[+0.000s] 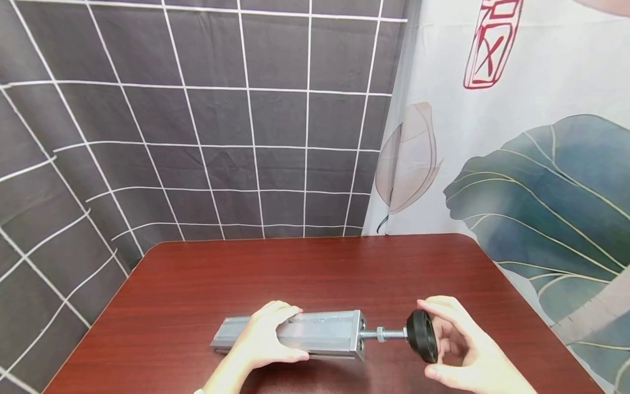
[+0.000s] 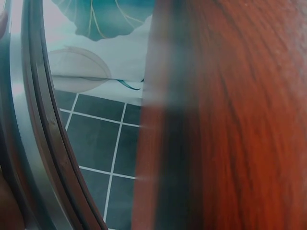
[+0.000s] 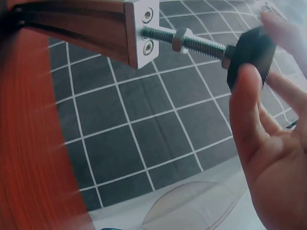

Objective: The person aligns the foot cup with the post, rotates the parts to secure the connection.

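Note:
A silver aluminium extrusion profile [image 1: 325, 331] lies sideways just above the front of the table, and my left hand [image 1: 266, 336] grips it from above with the thumb on the near side. From the end plate [image 3: 143, 34] of the profile a threaded rod [image 3: 206, 47] sticks out, carrying a hex nut [image 3: 180, 40]. At the rod's end sits a black levelling foot [image 1: 421, 336]. My right hand [image 1: 465, 347] holds that foot by its rim, fingertips at the top and thumb at the bottom. In the left wrist view only the profile's side [image 2: 36, 115] shows clearly.
A reddish-brown wooden table [image 1: 295, 273] spreads beneath both hands. Behind it hangs a dark grey cloth with a white grid [image 1: 221, 120]. To the right is a white curtain [image 1: 443, 65] with leaf and flower prints.

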### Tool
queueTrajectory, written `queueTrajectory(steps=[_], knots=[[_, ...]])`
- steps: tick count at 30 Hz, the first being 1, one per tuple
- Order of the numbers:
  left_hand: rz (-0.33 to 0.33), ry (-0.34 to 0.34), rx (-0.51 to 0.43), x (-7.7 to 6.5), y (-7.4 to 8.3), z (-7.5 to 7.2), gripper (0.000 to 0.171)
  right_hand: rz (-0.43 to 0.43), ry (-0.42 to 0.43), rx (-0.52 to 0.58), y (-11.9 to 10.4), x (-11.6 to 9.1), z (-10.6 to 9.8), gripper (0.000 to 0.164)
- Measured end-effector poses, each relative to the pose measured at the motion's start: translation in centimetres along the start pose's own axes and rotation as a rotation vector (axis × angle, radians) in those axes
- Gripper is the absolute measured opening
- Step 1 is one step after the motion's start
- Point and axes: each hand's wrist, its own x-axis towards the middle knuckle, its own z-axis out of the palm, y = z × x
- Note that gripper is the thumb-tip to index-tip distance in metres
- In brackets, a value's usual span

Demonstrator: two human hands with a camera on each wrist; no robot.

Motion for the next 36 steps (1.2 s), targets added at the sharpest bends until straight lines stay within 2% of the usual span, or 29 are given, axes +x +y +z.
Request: queueTrajectory(steps=[3,6,17,22,25,27,32,34,36], knots=[[0.004,0.001,-0.008,0.1,-0.2,-0.1,0.066,-0.029,-0.054,0.035,-0.2,0.0,-0.2,0.084],[0.001,-0.007,-0.015,0.1,-0.2,-0.2,0.066,-0.012,-0.042,0.020,-0.4,0.0,-0.1,0.082],[-0.013,-0.007,-0.002,-0.3,-0.3,0.1,0.062,0.157,0.203,-0.193,-0.4,0.0,0.9,0.082],[-0.012,-0.009,-0.010,-0.2,0.0,0.1,0.061,0.171,0.247,-0.110,-0.5,0.4,1.2,0.075],[-0.004,-0.004,-0.003,-0.2,0.0,0.1,0.061,0.145,0.228,-0.036,-0.5,0.4,1.2,0.074],[-0.008,-0.003,-0.003,-0.1,0.0,0.1,0.062,0.131,0.197,-0.039,-0.5,0.4,1.0,0.077],[-0.011,-0.001,-0.012,-0.2,-0.2,0.1,0.066,0.018,0.043,0.034,-0.2,0.1,0.4,0.088],[-0.006,0.003,-0.012,-0.2,-0.3,0.0,0.066,-0.031,-0.019,0.085,-0.1,0.2,0.2,0.088],[-0.004,0.002,-0.016,-0.2,-0.3,-0.1,0.066,-0.046,-0.049,0.106,-0.2,0.3,0.2,0.086]])
